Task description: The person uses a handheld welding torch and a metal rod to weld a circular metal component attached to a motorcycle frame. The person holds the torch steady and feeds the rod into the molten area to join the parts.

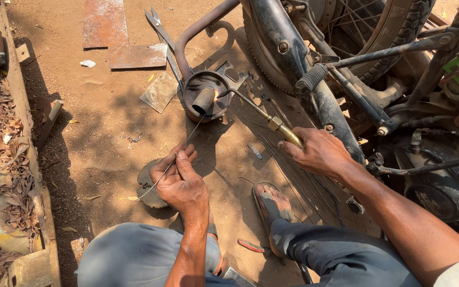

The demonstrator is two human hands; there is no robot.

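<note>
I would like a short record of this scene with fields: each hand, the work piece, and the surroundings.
left hand: the left hand pinches a thin filler rod pointed toward the flame
right hand: the right hand grips a brass torch
work piece: rusty exhaust pipe on the dirt ground, small flame at its stub
surroundings: motorcycle at right, metal sheets, tin snips

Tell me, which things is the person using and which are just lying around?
In use:
- left hand pinching a thin wire rod
- right hand holding a torch, flame at the exhaust pipe end

Lying about:
- rusty metal sheets
- big shears
- flat stone
- dry leaves
- motorbike parked beside
</note>
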